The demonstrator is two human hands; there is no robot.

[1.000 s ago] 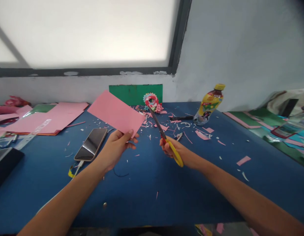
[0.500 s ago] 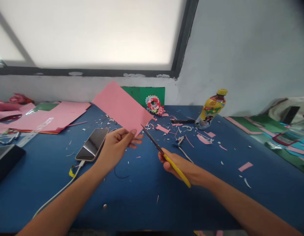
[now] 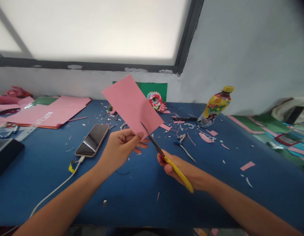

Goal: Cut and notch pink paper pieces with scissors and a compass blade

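Observation:
Between thumb and fingers, my left hand [image 3: 124, 144] pinches the lower corner of a pink sheet of paper [image 3: 133, 103], which is held tilted above the table. My right hand [image 3: 174, 165] is closed around the yellow handles of a pair of scissors [image 3: 178, 172]. Their dark blades point up and left, with the tip over the lower part of the sheet, close to my left thumb. Whether the blades have cut into the paper I cannot tell. Behind the sheet, a ring-shaped paper wreath [image 3: 155, 98] with pink flowers leans on a green card [image 3: 164, 88].
A phone [image 3: 93, 141] on a white cable lies left of my left hand. Stacked pink paper [image 3: 70, 108] is at the far left. A yellow-capped bottle [image 3: 214, 106], a black pen [image 3: 184, 119] and paper scraps [image 3: 247, 166] lie to the right on the blue table [image 3: 147, 206].
The pink sheet has turned more upright and shifted right, along with my left hand. The scissor blades now overlap the sheet's lower part more. The camera view has shifted slightly.

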